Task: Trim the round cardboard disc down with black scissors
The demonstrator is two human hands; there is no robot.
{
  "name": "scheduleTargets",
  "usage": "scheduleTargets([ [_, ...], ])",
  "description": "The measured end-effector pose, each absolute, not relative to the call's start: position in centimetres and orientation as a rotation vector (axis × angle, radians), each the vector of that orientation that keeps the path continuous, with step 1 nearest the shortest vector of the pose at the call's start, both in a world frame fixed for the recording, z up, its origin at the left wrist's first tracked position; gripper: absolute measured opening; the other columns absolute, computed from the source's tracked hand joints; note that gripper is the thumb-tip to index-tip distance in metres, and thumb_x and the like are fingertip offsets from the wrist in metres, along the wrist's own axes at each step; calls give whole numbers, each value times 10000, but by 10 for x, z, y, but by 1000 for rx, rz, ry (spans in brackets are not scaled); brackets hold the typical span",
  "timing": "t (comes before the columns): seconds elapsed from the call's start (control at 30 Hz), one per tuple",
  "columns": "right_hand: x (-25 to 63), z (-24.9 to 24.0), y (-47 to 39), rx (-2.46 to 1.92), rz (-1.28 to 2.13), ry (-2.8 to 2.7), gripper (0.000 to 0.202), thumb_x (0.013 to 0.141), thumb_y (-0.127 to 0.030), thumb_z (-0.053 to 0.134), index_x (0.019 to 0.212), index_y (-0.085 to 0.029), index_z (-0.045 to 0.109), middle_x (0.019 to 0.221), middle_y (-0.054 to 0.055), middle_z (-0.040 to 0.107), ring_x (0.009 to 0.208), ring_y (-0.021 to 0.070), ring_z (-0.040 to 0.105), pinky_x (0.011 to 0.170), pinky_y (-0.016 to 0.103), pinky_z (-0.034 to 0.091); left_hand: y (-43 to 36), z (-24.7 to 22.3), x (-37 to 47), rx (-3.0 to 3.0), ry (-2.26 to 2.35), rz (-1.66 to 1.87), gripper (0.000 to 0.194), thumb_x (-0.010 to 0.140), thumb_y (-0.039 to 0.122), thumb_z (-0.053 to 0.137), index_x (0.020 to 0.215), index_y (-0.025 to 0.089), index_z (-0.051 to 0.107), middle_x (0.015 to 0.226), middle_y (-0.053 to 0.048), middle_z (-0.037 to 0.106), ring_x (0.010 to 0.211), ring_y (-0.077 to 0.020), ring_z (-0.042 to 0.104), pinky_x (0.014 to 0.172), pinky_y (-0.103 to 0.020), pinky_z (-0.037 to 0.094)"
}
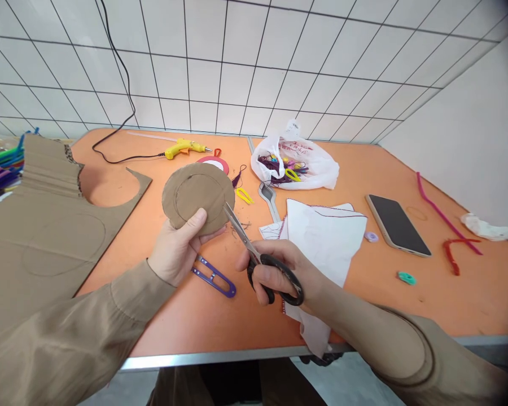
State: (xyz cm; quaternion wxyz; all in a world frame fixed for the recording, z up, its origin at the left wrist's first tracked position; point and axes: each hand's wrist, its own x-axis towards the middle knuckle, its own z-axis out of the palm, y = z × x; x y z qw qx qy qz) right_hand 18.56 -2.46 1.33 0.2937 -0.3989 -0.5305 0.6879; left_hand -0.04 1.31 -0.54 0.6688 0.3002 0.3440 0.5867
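The disc (186,206) is brown with a dark ring; right of the disc, the scissors (248,245) have silver blades and black handles, the cloth (325,239) is white with dark red edging; behind the disc, the glue gun (181,149) is yellow; the table (469,304) is orange, the wall (207,76) white with a black grid

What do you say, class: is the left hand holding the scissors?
No, the scissors are in the right hand, while the left hand holds a round piece of cardboard.
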Motion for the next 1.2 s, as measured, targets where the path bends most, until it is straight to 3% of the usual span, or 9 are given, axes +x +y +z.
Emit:
scheduleTargets([
  [0.73, 183, 15, -24, -1095, 1873, -1364, 406, 695, -522, 745, 766, -153, 589, 447, -33, 557, 400, 94, 462, 417, 213, 322, 8, -8, 4, 636, 808, 1324, 565, 742, 187, 755, 1276, 233, 576, 1199, -87, 690, 1133, -283, 625, 902, -414, 560],
  [1.0, 182, 10, -23, -1017, 1866, -1420, 409, 710, -526, 736, 763, -147, 590, 496, -13, 574, 429, 97, 480, 409, 205, 339, 4, -5, 7, 578, 802, 1310, 421, 817, 175, 674, 1223, 250, 594, 1265, -52, 657, 1234, -267, 557, 940, -385, 543],
  [1.2, 184, 7, -21, -1001, 1889, -1448, 400, 727, -517, 726, 767, -140, 598, 498, -14, 565, 426, 95, 491, 392, 192, 352, 3, -5, 7, 556, 787, 1273, 438, 803, 196, 697, 1221, 270, 589, 1268, -42, 656, 1286, -271, 509, 967, -396, 525],
])
